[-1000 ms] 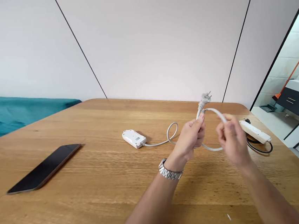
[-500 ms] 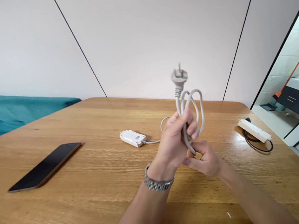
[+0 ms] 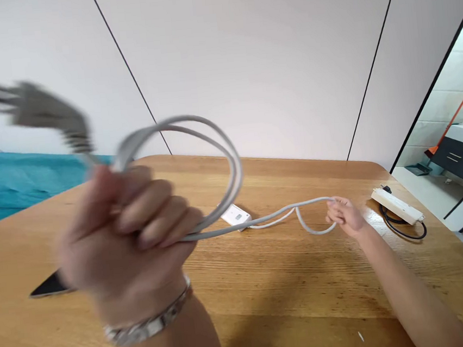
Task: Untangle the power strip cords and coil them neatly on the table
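Note:
Close to the camera, my left hand is closed around a looped grey power cord; a metal watch band circles that wrist. The cord's plug, blurred, sticks out above the thumb toward the left. From this fist the cord stretches right to my right hand, whose fingers pinch it over the table. A slack bend hangs beside the right fingers. Behind the cord lies a white power strip on the table, partly covered by the loops, with the cord running into its right end.
A second white power strip with a black cord lies at the wooden table's right edge. The dark flat device at left is mostly behind my left hand. A small white scrap lies near the front; a teal seat stands beyond.
My left hand has moved left and toward the camera with plug and loops. My right hand has moved right, drawing the cord out between them. The white strip has shifted right and turned.

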Tool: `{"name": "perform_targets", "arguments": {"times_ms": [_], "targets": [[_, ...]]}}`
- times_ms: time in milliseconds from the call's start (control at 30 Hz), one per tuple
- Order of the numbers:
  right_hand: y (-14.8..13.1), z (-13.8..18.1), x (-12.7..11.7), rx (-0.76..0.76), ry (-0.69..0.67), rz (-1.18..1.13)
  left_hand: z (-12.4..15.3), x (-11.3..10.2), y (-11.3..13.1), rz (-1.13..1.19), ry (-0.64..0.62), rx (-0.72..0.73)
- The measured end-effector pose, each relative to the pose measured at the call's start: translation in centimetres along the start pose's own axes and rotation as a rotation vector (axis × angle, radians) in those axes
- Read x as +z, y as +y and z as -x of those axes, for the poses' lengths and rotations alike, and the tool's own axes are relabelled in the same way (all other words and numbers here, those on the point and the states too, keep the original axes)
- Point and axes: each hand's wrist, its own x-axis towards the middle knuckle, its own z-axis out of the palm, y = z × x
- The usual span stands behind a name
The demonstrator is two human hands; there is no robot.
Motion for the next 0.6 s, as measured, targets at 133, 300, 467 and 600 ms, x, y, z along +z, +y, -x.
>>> {"name": "perform_targets", "arguments": {"times_ms": [133, 300, 467, 600], "targets": [[-5.1, 1.4, -0.3, 0.099, 0.116, -0.289, -1.9, 1.7, -4.6, -0.439, -0.281, -0.204], [-8.0, 4.4, 2.4, -0.218, 0.3, -0.147, -2.8, 3.4, -12.7, -0.583, -0.368, -0.411], [-5.9, 6.1, 6.7, -0.419, 0.235, 0.581, -2.5, 4.2, -16.9, -0.456, -0.305, -0.44], [-4.6, 6.6, 8.8, -0.496, 0.203, 1.171, -2.8, 3.9, -17.7, -0.342, -0.149, -0.445]]}}
